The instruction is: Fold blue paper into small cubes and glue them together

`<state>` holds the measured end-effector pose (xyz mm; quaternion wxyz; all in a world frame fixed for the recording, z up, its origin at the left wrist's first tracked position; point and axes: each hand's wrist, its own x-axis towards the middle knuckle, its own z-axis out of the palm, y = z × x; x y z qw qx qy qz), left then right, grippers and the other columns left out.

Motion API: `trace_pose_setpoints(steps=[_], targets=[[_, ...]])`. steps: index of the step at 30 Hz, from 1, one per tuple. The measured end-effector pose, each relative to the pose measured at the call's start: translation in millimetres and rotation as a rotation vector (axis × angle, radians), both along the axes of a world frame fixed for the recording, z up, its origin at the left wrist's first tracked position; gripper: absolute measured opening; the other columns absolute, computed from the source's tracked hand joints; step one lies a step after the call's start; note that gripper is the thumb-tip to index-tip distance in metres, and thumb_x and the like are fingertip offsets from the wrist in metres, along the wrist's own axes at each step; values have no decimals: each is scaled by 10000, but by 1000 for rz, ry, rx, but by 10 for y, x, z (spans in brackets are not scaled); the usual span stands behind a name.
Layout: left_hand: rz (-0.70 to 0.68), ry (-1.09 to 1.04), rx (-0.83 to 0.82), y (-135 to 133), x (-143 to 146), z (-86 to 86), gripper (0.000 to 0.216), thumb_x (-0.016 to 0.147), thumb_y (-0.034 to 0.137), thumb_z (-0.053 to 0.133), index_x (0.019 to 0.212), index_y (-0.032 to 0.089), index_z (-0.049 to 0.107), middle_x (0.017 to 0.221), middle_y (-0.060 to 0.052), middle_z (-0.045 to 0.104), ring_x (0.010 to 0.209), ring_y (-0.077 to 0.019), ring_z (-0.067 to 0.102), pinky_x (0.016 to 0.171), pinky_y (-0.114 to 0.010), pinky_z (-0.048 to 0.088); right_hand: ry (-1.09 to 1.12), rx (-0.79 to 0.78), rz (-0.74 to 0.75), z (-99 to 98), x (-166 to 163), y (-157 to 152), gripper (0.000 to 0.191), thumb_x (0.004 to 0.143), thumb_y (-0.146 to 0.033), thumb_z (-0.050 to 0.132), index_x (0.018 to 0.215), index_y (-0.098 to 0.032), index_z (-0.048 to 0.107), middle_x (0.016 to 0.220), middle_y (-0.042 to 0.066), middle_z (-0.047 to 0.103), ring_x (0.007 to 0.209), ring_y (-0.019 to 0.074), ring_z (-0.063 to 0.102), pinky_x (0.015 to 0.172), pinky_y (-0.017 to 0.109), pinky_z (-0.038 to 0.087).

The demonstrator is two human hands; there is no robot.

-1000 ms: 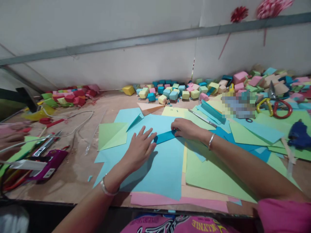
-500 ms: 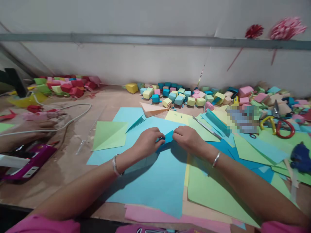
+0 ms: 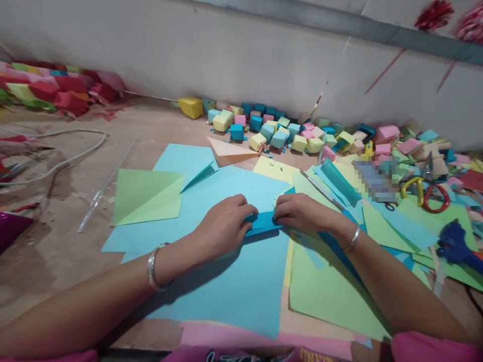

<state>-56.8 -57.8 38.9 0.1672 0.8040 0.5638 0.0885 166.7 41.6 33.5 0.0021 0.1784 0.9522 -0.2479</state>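
Note:
A small folded piece of dark blue paper lies on a large light blue sheet in the middle of the wooden table. My left hand has its fingers curled over the left end of the folded piece. At the right end my right hand pinches the same piece, fingers bent. Both wrists wear a silver bangle. The part of the paper under my fingers is hidden.
Green, yellow and pink sheets lie around. Several folded paper cubes line the wall. Scissors and a blue glue gun sit at the right, a clear ruler, a white cable and a purple object at the left.
My left hand went from lying flat on the sheet to curling onto the dark blue paper. Both hands now press it lower. The view has shifted down and right.

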Motion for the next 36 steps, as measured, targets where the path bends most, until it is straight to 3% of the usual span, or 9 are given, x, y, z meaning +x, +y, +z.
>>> trace_pose_setpoints(steps=[4, 7, 13, 15, 19, 24, 28, 32, 36], targets=[[-51, 41, -14, -28, 12, 5, 212, 847, 337, 625, 968, 177, 692, 964, -95, 601, 882, -255, 583, 732, -365, 454, -35, 89, -21, 5, -6, -28, 102, 862, -215, 637, 951, -199, 683, 967, 58, 604, 878, 171, 550, 710, 269, 380], [-73, 104, -24, -61, 46, -13, 272, 818, 374, 672, 989, 162, 671, 990, -108, 590, 888, -268, 572, 729, -377, 458, -44, 109, 20, 20, -12, -47, 194, 823, -228, 685, 1012, -196, 655, 1034, 73, 594, 918, 187, 536, 708, 272, 374], [-87, 65, -17, -159, 139, -40, 151, 859, 194, 567, 994, 170, 630, 956, -82, 586, 842, -220, 559, 705, -336, 448, -57, 206, 80, 23, -53, -97, 148, 851, -147, 595, 987, -179, 645, 986, 77, 593, 830, 169, 501, 676, 274, 331], [-117, 30, -27, -181, 149, -43, 130, 897, 262, 547, 932, 169, 631, 920, -77, 584, 829, -219, 562, 703, -337, 453, -55, 213, 91, 0, -59, -100, 119, 886, -159, 558, 950, -178, 656, 959, 71, 595, 807, 163, 495, 672, 275, 326], [-129, 40, 13, -215, 157, -68, 299, 908, 450, 547, 925, 156, 603, 909, -89, 576, 810, -238, 553, 694, -363, 463, -19, 120, 71, -45, -63, -83, 183, 952, -256, 525, 907, -180, 685, 921, 64, 602, 802, 155, 520, 666, 269, 340], [-129, 99, 61, -255, 183, -116, 184, 926, 292, 473, 987, 148, 571, 934, -108, 590, 816, -246, 561, 705, -384, 473, 14, 116, 9, 57, -90, -138, 317, 963, -399, 521, 872, -146, 688, 891, 83, 604, 805, 165, 535, 665, 274, 346], [-103, -11, 111, -222, 163, -114, 254, 929, 204, 361, 1125, 141, 510, 901, -100, 627, 802, -233, 591, 696, -368, 476, 42, 194, 126, 211, -103, -257, 400, 882, -545, 595, 950, -156, 665, 911, 82, 599, 801, 175, 505, 658, 289, 316], [-15, -68, 86, -101, 88, -63, 359, 864, 131, 364, 1214, 135, 440, 852, -81, 637, 754, -216, 603, 633, -327, 459, -67, 440, 171, 216, -126, -339, 190, 935, -299, 586, 788, -185, 622, 797, 51, 585, 763, 176, 438, 635, 321, 222], [87, -78, 86, 36, -11, -28, 397, 786, 56, 402, 1157, 174, 480, 849, -60, 611, 778, -207, 593, 654, -316, 456, -148, 587, 89, 119, -139, -299, 227, 933, -139, 553, 714, -177, 597, 725, 51, 568, 744, 180, 407, 618, 344, 159]])
